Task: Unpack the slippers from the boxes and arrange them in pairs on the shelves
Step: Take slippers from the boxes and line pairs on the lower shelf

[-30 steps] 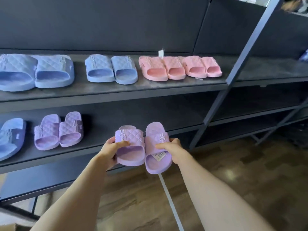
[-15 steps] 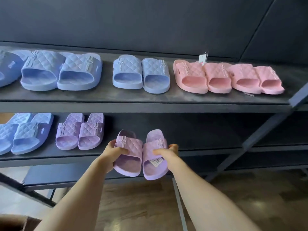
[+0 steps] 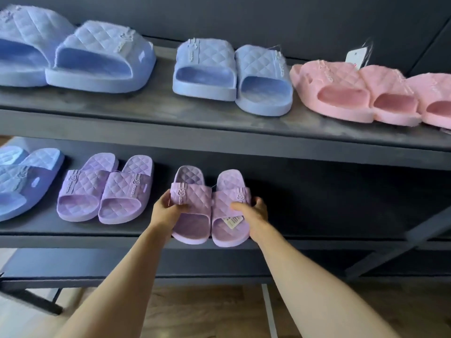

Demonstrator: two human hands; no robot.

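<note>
Shelving slippers: a person's left hand (image 3: 168, 212) and right hand (image 3: 255, 213) hold a pair of purple slippers (image 3: 195, 223) side by side at the front edge of the lower shelf (image 3: 73, 231), just right of a second purple pair (image 3: 105, 191) set out there. Each grip is closed on one slipper. The thumb lies across the quilted strap and the fingers curl round the outer side, left hand on the left slipper and right hand on the right. The slippers' open ends overhang the shelf's front lip; whether their soles rest on the board cannot be told. A white barcode label (image 3: 233, 221) lies on the footbed of the right slipper. Blue slippers (image 3: 22, 184) lie at the far left of the same shelf. On the upper shelf (image 3: 151, 106) stand a large blue pair (image 3: 73, 57), a smaller blue pair (image 3: 231, 76) and, at right, pink slippers (image 3: 353, 93) with a hang tag (image 3: 355, 57) behind them. A wooden floor (image 3: 207, 311) shows below.
</note>
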